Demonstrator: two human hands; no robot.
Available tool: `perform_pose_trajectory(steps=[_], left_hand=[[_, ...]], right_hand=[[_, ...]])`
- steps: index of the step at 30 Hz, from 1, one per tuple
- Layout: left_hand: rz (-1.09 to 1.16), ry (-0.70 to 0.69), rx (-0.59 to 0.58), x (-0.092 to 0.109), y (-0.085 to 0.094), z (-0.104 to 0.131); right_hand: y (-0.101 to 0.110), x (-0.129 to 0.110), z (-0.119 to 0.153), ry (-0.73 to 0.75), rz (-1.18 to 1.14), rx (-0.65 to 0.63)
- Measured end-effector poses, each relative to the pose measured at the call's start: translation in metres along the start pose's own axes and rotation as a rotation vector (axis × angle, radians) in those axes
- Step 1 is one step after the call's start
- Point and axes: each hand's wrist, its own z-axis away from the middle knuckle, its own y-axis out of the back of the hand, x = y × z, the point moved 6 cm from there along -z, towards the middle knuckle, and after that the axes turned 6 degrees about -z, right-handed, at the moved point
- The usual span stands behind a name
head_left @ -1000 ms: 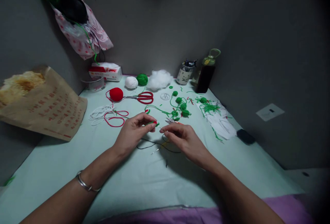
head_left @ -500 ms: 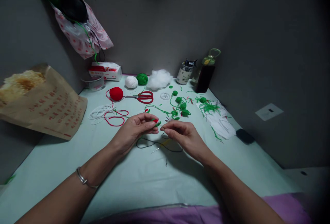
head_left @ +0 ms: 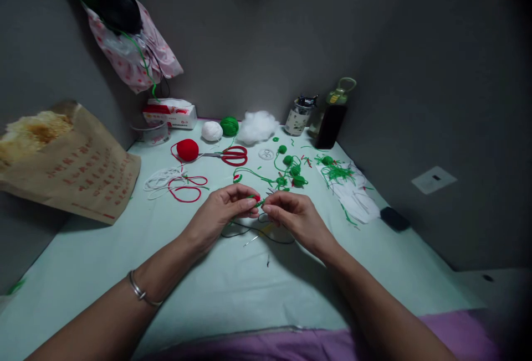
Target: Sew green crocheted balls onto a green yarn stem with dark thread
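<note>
The left hand (head_left: 233, 206) is pinching a small red-and-green yarn piece (head_left: 257, 199), its thumb and fingers clamped on it, above the middle of the pale counter (head_left: 208, 294). The right hand (head_left: 295, 214) is meeting it from the other side, thumb and fingertips drawn together right beside the piece's edge; whether anything thin is sitting between them is too small to tell.

Below the hands, a dark cord (head_left: 282, 242) is lying in a loose curve, with a slim metal tool (head_left: 251, 240) near it. Beyond them, green yarn balls (head_left: 298, 181) are lying joined by strands, and red-handled scissors (head_left: 235, 156) are resting by the red yarn ball (head_left: 188, 150).

The step in hand is looking like close finger work along the edge of the piece, probably stitching. By my judgement, the next move is calling for a firm left pinch, with the edge turned outward, and a fine, careful pull from the right fingertips.
</note>
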Motion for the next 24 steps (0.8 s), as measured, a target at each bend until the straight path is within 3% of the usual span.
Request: perform_pose_trajectory(steps=[5, 8, 13, 17, 20, 22, 24], left_hand=[[-0.085, -0.005, -0.035, -0.006, -0.002, -0.004], [-0.134, -0.026, 0.009, -0.006, 0.002, -0.006], [-0.207, -0.04, 0.056, -0.004, 0.002, -0.005], [-0.229, -0.064, 0.027, -0.007, -0.006, -0.004], [-0.265, -0.029, -0.055, -0.013, -0.013, -0.004], [-0.272, 0.036, -0.12, -0.017, -0.017, -0.002], [-0.25, 0.095, -0.181, -0.02, -0.019, -0.001]], right_hand=[[-0.003, 0.008, 0.0, -0.06, -0.095, -0.019], [-0.003, 0.008, 0.001, -0.05, -0.116, -0.033], [-0.001, -0.013, 0.005, 0.26, 0.411, 0.058], [-0.009, -0.016, 0.006, 0.321, 0.491, 0.044], [0.004, -0.023, 0.003, 0.284, 0.308, 0.161], [0.026, -0.028, 0.001, 0.243, 0.035, 0.295], [0.045, -0.026, -0.003, 0.135, -0.227, 0.319]])
